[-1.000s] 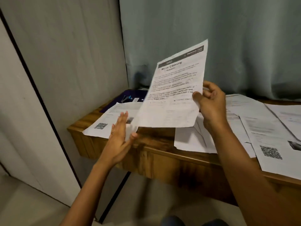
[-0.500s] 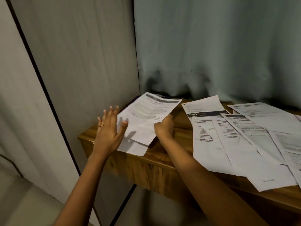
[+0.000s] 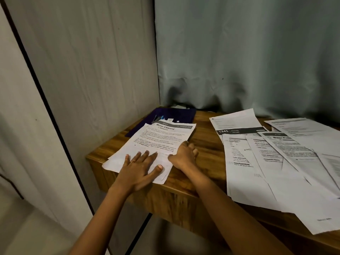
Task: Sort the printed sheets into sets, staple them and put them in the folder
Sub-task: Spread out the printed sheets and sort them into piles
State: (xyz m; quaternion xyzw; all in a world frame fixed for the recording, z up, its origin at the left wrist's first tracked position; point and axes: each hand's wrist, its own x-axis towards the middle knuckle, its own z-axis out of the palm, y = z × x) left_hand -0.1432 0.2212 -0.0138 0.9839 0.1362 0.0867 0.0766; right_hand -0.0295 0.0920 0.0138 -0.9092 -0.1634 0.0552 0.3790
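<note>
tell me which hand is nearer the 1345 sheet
Right. The right hand sits left of the 1345 sheet; the left hand presses the Mirror Cleaning sheet, farther left.

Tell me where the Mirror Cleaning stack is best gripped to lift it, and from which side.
Probably its near right corner, from the front. The Mirror Cleaning stack lies flat on the table, and that corner reaches the front edge, so fingers could slip underneath, thumb on top. The left hand presses it flat; the right hand sits at its right edge.
</note>
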